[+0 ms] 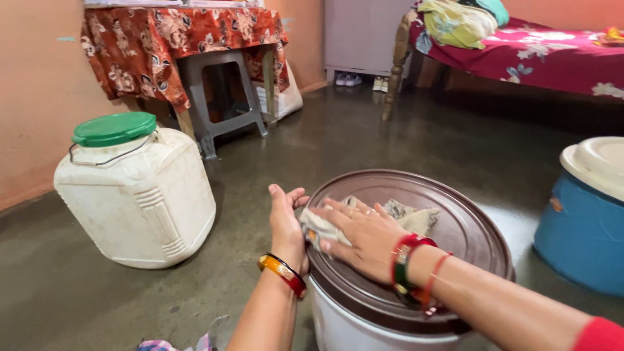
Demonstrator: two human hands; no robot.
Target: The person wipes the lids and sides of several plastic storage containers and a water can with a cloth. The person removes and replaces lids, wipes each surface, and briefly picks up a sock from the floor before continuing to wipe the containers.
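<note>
Hands (325,231) press cloth (409,216) on brown lid (468,240); white jug (136,195) left.

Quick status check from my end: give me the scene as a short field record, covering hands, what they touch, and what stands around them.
right hand: flat, palm down, pressing a cloth on the brown lid
left hand: open, against the lid's left edge
lid: round, sits on a white drum
cloth: crumpled, pale, partly under the right hand
left of drum: white canister with green cap
right of drum: blue container with cream lid
background: stool under cloth-covered table, bed
floor: dark, glossy
</note>
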